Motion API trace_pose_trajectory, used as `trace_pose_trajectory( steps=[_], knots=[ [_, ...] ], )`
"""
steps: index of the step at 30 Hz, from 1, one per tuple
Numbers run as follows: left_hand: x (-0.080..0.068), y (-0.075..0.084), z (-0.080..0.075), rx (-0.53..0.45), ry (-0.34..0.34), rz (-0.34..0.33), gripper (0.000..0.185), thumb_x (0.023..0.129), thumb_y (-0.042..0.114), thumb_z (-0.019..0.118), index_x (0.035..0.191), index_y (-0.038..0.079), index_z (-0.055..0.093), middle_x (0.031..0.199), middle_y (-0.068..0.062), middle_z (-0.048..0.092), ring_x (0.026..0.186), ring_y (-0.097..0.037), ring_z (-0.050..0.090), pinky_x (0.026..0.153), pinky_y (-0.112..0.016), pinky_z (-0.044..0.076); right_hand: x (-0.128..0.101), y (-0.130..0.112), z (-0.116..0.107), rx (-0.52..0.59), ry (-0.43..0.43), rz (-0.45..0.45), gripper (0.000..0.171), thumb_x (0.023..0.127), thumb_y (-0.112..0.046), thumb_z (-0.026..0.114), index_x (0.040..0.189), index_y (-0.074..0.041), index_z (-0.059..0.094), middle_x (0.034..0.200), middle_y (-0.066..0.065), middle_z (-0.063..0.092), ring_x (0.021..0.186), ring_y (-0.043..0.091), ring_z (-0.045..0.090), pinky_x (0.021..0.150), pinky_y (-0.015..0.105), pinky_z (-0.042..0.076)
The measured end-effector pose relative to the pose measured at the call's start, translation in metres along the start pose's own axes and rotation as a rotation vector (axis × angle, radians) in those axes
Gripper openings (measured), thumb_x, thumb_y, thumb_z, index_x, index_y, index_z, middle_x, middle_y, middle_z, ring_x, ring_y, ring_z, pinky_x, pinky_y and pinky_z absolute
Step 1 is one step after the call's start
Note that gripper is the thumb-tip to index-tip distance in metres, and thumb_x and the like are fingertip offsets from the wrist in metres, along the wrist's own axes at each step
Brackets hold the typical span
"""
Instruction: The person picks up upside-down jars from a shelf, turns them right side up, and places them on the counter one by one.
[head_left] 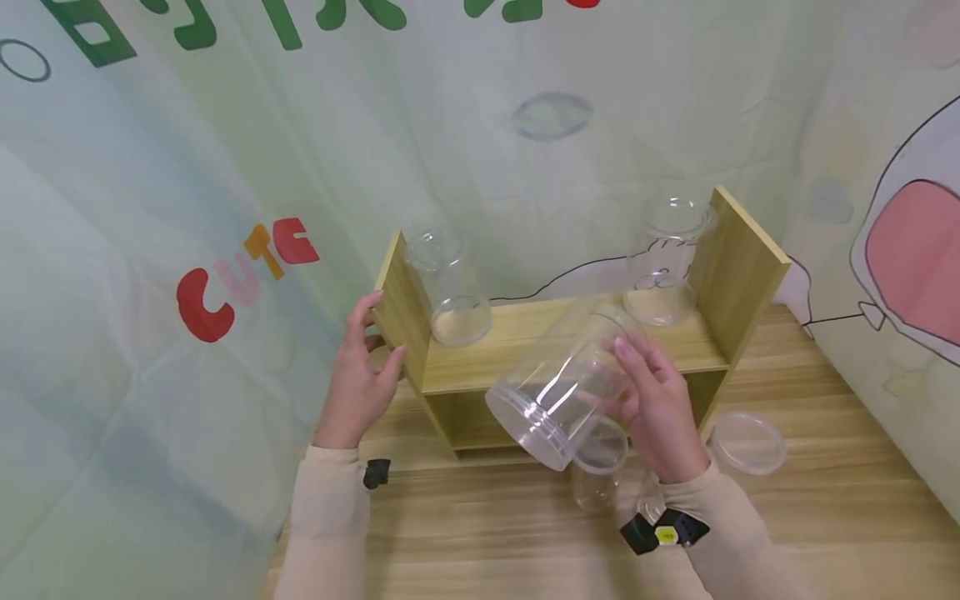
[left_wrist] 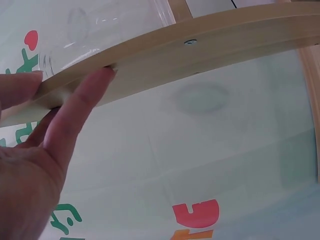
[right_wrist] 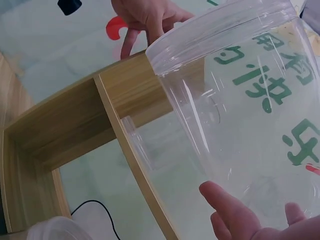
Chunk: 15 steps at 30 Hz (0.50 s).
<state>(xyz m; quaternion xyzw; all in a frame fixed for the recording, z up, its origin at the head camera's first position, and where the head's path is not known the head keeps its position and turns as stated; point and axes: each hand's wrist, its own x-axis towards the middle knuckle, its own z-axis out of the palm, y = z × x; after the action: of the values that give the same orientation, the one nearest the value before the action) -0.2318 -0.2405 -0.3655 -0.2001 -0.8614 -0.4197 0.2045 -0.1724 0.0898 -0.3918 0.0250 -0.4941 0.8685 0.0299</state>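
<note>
My right hand [head_left: 660, 408] holds a large clear plastic jar [head_left: 555, 383] in front of the small wooden shelf [head_left: 517, 333]. The jar is tilted, and its lidded end [head_left: 528, 427] points down to the left. In the right wrist view, fingers [right_wrist: 232, 215] lie against the jar's wall. My left hand [head_left: 358, 379] grips the front edge of the shelf's left side panel [left_wrist: 150, 60], with fingertips on both sides of the board. On the shelf's upper board stand two upright clear jars, one at the left [head_left: 457, 321] and another at the right [head_left: 662, 292].
A smaller clear jar [head_left: 596, 483] stands on the wood-grain table [head_left: 480, 533] before the shelf. Right of my right wrist is a clear round lid [head_left: 748, 443]; whether a jar is beneath it, I cannot tell. A printed curtain [head_left: 337, 167] hangs close behind and at the left.
</note>
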Motion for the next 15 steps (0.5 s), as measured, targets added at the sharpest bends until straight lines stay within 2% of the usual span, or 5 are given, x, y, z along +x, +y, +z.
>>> trace_pose_trajectory(
  steps=[6, 11, 15],
  knots=[
    [0.000, -0.002, -0.001, 0.007, -0.007, 0.003, 0.078, 0.091, -0.008, 0.063, 0.151, 0.023, 0.023, 0.131, -0.020, 0.046, 0.104, -0.040, 0.061, 0.060, -0.044, 0.059, -0.010, 0.001, 0.001, 0.078, -0.048, -0.001, 0.026, 0.105, -0.023, 0.051, 0.129, -0.012, 0.053, 0.122, 0.001, 0.057, 0.101, 0.019, 0.066, 0.083, 0.052, 0.055],
    [0.000, -0.003, 0.000, 0.009, -0.005, 0.008, 0.078, 0.092, -0.008, 0.062, 0.152, 0.023, 0.023, 0.133, -0.020, 0.046, 0.104, -0.040, 0.060, 0.059, -0.042, 0.059, -0.017, 0.003, 0.002, 0.115, -0.101, -0.002, 0.027, 0.107, -0.023, 0.045, 0.130, -0.012, 0.053, 0.120, 0.000, 0.060, 0.100, 0.019, 0.067, 0.083, 0.052, 0.054],
    [-0.001, -0.004, 0.000, 0.010, -0.005, 0.010, 0.078, 0.092, -0.007, 0.061, 0.152, 0.024, 0.022, 0.133, -0.019, 0.046, 0.104, -0.039, 0.060, 0.059, -0.041, 0.059, -0.022, 0.006, 0.003, 0.118, -0.098, 0.017, 0.027, 0.107, -0.023, 0.045, 0.129, -0.010, 0.052, 0.122, 0.002, 0.060, 0.103, 0.022, 0.066, 0.083, 0.053, 0.054]
  ],
)
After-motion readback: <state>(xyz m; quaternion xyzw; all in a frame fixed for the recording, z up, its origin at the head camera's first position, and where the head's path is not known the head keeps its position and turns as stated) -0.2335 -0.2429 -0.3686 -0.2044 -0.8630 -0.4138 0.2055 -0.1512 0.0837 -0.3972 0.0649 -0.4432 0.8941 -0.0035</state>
